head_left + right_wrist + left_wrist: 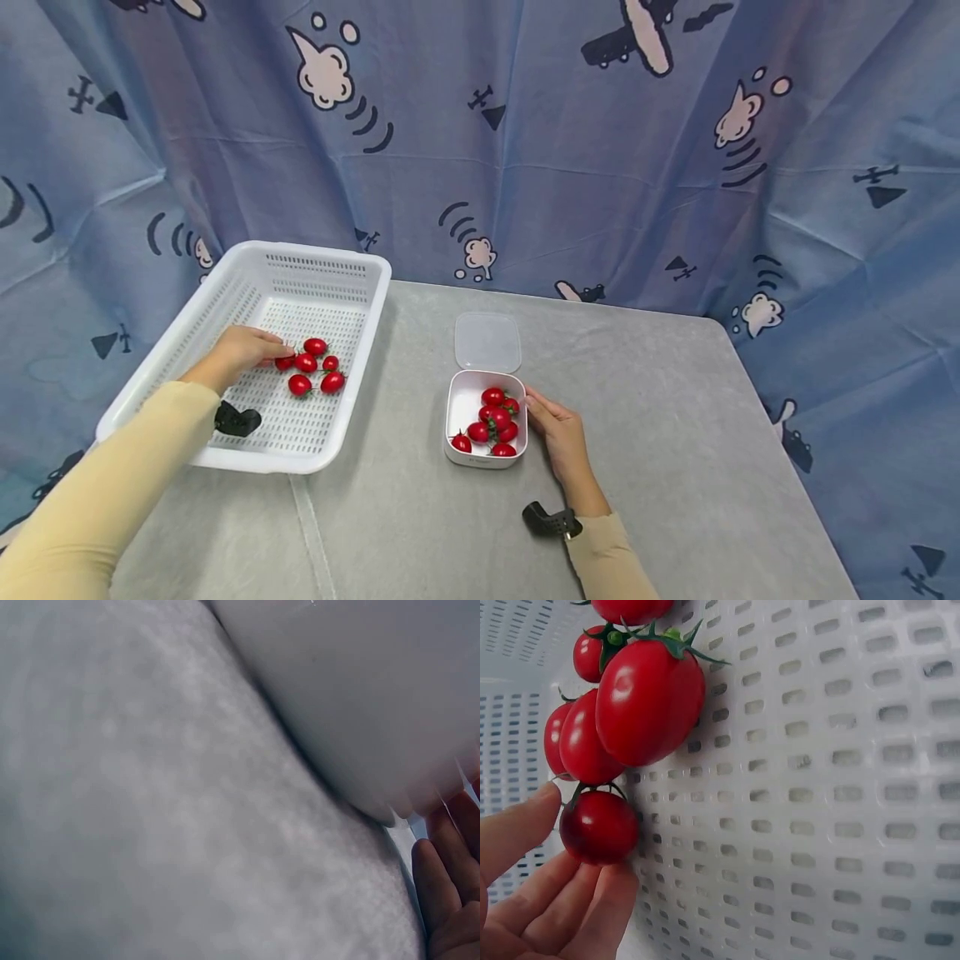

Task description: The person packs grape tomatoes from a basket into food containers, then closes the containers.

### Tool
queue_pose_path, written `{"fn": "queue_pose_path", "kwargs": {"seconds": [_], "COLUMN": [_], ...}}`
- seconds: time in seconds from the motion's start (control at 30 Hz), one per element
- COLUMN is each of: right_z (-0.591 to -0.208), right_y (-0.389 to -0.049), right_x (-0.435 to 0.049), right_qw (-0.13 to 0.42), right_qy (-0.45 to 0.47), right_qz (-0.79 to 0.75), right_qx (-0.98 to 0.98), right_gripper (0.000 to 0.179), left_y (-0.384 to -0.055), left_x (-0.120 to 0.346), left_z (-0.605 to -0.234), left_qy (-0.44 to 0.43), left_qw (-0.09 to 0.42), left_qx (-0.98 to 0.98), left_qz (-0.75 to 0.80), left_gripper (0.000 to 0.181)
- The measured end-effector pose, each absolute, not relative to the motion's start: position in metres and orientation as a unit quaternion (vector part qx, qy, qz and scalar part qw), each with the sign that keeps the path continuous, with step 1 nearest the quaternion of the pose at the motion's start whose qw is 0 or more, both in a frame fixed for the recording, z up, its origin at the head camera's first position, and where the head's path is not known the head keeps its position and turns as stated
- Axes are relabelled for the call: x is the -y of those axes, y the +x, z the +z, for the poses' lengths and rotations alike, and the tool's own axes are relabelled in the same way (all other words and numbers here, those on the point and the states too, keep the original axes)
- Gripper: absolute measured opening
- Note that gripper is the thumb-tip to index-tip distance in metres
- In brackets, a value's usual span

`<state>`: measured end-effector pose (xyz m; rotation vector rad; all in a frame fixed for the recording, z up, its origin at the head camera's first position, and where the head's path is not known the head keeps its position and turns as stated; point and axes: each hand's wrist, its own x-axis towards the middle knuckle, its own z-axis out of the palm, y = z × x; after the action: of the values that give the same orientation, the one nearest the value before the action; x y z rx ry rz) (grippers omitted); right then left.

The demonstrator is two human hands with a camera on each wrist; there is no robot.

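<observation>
My left hand [246, 350] reaches into the white plastic basket [381, 310]. Its thumb and fingertips are round one red cherry tomato [598, 828], thumb at the stem side and fingers beneath. Other cherry tomatoes [651, 703] lie close beside it on the perforated bottom. On the right, my right hand [558, 433] touches the right wall of a small white box [465, 396], its fingers [439, 879] lying along the outside. Several cherry tomatoes [498, 418] with green stems sit inside that box, mostly toward its right and near sides.
A translucent lid [487, 340] lies flat just behind the small box. Grey cloth [660, 400] covers the table, and a blue patterned curtain [555, 167] hangs along its back edge. Black wrist devices [551, 521] are worn on both arms.
</observation>
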<state>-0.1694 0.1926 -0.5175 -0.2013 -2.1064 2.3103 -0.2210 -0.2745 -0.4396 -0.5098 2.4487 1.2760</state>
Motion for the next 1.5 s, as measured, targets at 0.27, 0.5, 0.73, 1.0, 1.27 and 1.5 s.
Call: {"fn": "queue_pose_path", "kwargs": {"seconds": [0.27,0.5,0.73,1.0,1.27,1.5], "right_z": [-0.519,-0.519,-0.519,-0.519,-0.520,-0.519], "right_y": [-0.170,-0.170,-0.170,-0.169,-0.169,-0.169], "right_x": [-0.192,-0.192,-0.192,-0.194,-0.193,-0.192], "right_qw": [-0.001,0.000,0.002,-0.001,-0.004,-0.002], "right_qy": [-0.070,-0.075,-0.070,-0.074,-0.073,-0.072], "right_qz": [0.736,0.735,0.739,0.736,0.739,0.738], "right_qx": [0.673,0.674,0.670,0.673,0.669,0.671], "right_gripper": [0.039,0.040,0.041,0.039,0.040,0.040], "left_y": [-0.224,-0.224,-0.220,-0.216,-0.203,-0.193], "left_x": [0.280,0.278,0.275,0.249,0.203,0.159], "left_z": [-0.445,-0.443,-0.427,-0.405,-0.377,-0.368], "left_qy": [-0.167,-0.156,-0.158,-0.143,-0.080,-0.048], "left_qw": [0.166,0.163,0.113,0.076,0.040,0.043], "left_qx": [-0.853,-0.858,-0.861,-0.825,-0.775,-0.744], "left_qz": [0.466,0.462,0.469,0.542,0.626,0.665], "left_gripper": [0.044,0.045,0.052,0.057,0.054,0.049]}}
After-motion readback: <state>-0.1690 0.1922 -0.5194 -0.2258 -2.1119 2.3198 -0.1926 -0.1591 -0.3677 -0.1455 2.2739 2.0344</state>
